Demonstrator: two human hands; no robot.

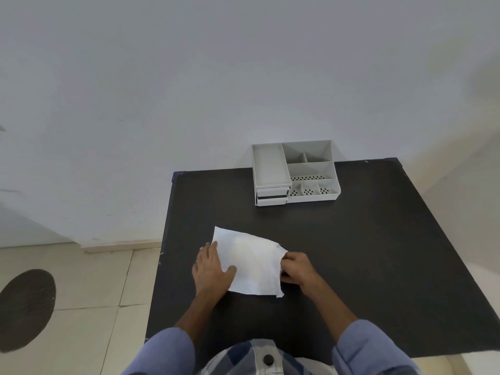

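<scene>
Bench [351, 253]: dark top, seen from above by the person working at its near edge.

Cloth [251, 263]: white, thin, roughly four-sided. We note it lying on the bench, closer to the left edge than the right and about midway between the near and far edges. Its far left corner points toward the far left corner of the bench. The near right corner ends in a small ragged point. Whether it is folded double, we cannot tell.

Left hand [212, 266]: spread flat at the cloth's left side, fingers straight and pointing toward the far edge. The thumb lies on top of the cloth. It holds nothing.

Right hand [296, 267]: fingers curled in, pinching the cloth's right edge. The edge is bunched slightly at the grip.

Both sleeves [368, 345] are blue, pushed up the forearms.

Organizer [295, 171]: white plastic, at the far edge of the bench near its middle, well apart from the cloth. We count one long tray on its left over two small drawers [272, 196], with several open compartments on its right, some with perforated floors.

Off the left edge: tiled floor [102, 280], with a dark round mat [25, 309].
</scene>
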